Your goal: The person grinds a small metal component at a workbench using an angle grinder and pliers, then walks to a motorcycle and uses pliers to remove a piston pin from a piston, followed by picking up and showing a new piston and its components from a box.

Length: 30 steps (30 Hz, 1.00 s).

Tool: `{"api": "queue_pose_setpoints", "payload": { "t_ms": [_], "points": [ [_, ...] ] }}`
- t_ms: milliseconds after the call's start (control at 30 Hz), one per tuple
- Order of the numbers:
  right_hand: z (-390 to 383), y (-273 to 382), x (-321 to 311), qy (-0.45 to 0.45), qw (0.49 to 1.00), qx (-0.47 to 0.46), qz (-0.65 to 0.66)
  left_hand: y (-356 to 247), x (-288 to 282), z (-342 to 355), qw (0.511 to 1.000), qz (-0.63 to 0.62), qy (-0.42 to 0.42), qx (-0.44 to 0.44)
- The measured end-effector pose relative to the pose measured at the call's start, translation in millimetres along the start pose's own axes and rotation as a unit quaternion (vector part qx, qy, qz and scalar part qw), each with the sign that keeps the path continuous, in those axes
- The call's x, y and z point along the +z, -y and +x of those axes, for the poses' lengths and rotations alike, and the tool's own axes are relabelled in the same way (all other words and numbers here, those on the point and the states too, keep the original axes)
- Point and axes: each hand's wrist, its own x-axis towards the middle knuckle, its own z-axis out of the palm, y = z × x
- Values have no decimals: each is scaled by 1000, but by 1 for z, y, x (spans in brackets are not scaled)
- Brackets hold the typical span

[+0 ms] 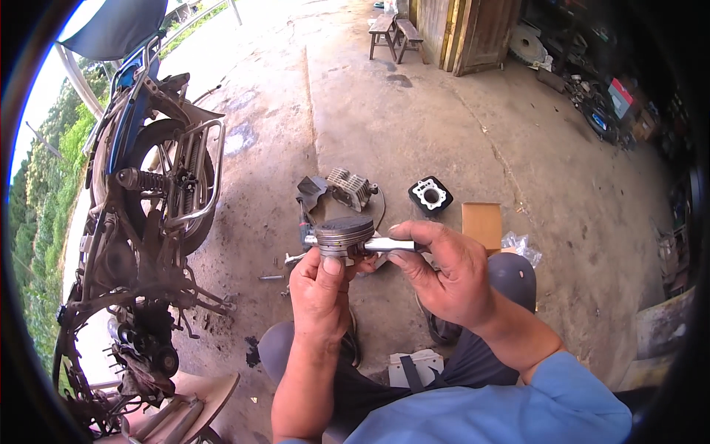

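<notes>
My left hand (pixel 318 296) grips a dark, sooty engine piston (pixel 342 231) with ring grooves around its side, thumb pressed on its lower skirt. In my right hand (pixel 451 270), a shiny metal piston pin (pixel 390 244) is pinched between thumb and fingers. The pin lies sideways, its left end at the piston's right side; how far it reaches inside is hidden. Both hands are in front of me, above my knees. On the floor beyond them sit a finned cylinder head (pixel 350 189) and a black cylinder block (pixel 431 195) with a pale gasket face.
A partly dismantled motorcycle (pixel 151 185) stands along the left. Right of the cylinder block are an open cardboard box (pixel 481 224) and clear plastic wrapping (pixel 523 246). Wooden stools (pixel 394 33) stand at the back near a wooden door (pixel 484 33). Dark parts clutter (pixel 595 111) lines the right.
</notes>
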Motion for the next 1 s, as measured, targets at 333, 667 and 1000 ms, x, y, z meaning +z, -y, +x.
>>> {"api": "queue_pose_setpoints", "payload": {
  "t_ms": [333,667,1000],
  "points": [
    [3,-10,12,3,999,31,35,5,-2,1,997,-68,-30,-27],
    [-3,-35,11,71,905,266,324,-3,4,2,996,44,-81,20],
    [-4,-30,-6,43,935,240,257,-3,-2,-5,877,455,-95,119]
  ]
}}
